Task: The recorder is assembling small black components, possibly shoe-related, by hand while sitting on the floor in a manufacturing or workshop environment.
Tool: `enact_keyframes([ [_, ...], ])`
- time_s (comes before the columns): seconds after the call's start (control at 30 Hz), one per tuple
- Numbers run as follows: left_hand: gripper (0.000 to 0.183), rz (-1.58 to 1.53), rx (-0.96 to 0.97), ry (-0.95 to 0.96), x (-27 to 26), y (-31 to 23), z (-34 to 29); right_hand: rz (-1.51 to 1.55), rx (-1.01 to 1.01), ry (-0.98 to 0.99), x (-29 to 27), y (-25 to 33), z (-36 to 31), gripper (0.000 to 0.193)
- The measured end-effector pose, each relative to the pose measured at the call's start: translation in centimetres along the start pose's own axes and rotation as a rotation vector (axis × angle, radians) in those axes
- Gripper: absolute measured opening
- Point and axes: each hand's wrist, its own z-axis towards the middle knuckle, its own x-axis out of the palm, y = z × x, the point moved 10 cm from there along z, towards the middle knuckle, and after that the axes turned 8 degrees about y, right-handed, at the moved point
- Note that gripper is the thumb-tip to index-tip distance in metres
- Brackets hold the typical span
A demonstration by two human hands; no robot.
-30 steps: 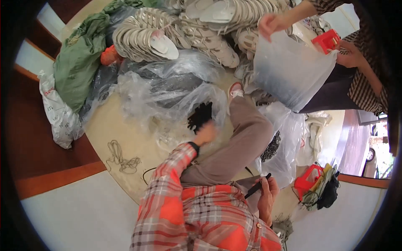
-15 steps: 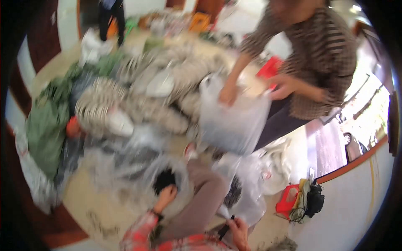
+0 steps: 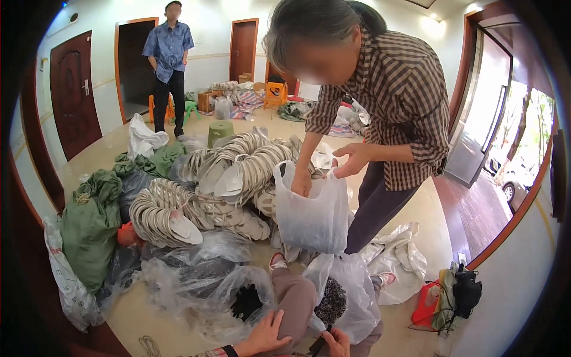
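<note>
My left hand [image 3: 266, 334] lies with its fingers stretched out on my trouser leg [image 3: 295, 300], holding nothing. At the lower edge my right hand [image 3: 338, 343] grips a thin black strip [image 3: 319, 345], partly cut off by the frame. Just beyond my left hand, a clear plastic bag [image 3: 221, 297] gapes around a clump of black pieces [image 3: 245, 302]. Between my legs stands another translucent bag [image 3: 360, 306], holding many small dark bits [image 3: 331, 302]. A person in a checked shirt [image 3: 386, 89] leans over, one hand [image 3: 302, 181] inside a translucent carrier bag [image 3: 312, 214].
Bundled pale, sole-shaped pieces [image 3: 229, 178] form a heap ahead. Green sacks [image 3: 89, 229] line the left. A red stool [image 3: 426, 304] with black bags [image 3: 466, 291] stands by the right wall. Another person [image 3: 169, 59] stands at the back; a white sack [image 3: 398, 262] lies right.
My left hand has moved from beside the black pieces onto my leg, its fingers opening out. The head view has tilted upward. The other person's hand remains at the carrier bag.
</note>
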Motion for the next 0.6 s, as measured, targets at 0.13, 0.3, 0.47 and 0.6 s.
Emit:
enact_keyframes([
  [0.13,0.089,0.08,0.009,-0.025,0.0,-0.1,0.0,-0.004,-0.017,-0.053,-0.8,-0.5,0.3,0.023],
  [0.3,0.088,0.082,0.018,-0.051,0.2,0.3,0.2,-0.023,-0.032,-0.01,-0.5,0.1,0.5,0.022],
  [0.47,0.088,0.093,0.021,-0.046,0.0,0.3,0.5,-0.031,-0.042,0.021,-0.5,-0.5,1.0,0.021],
  [0.6,0.088,0.093,0.031,-0.05,-0.2,0.1,0.2,-0.042,-0.033,0.035,-0.4,-1.8,1.2,0.02],
])
